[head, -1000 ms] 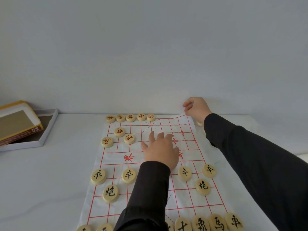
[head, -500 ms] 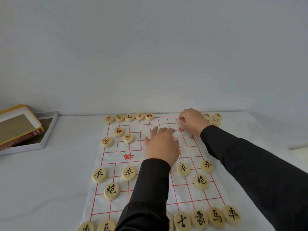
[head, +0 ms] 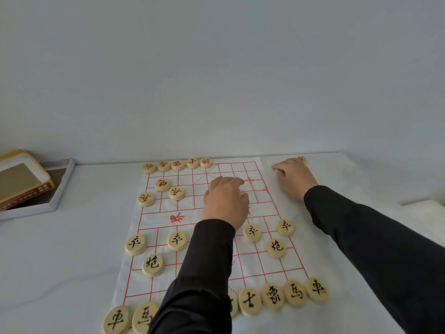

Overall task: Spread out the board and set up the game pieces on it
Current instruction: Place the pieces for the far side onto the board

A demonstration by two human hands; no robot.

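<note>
The white cloth board [head: 212,261] with a red grid lies flat on the table. Black-lettered pieces [head: 296,292] line its near edge, with black soldiers [head: 252,232] and cannons [head: 276,248] in front of them. Red-lettered pieces [head: 177,165] fill the left half of the far row, and three more red pieces [head: 162,184] sit below it. My left hand [head: 226,203] rests palm-down on the middle of the board, fingers relaxed. My right hand [head: 293,179] is off the board's far right corner, its fingers curled down around a pale game piece [head: 276,171].
One loose piece [head: 302,159] peeks out behind my right hand by the wall. At the far left stands a white box tray [head: 60,189] with a yellow lid [head: 24,184] leaning on it. The wall runs close behind the table's far edge.
My right hand slid from the board's far right squares out past its right edge, covering the loose pieces there. My left hand stayed on the board.
</note>
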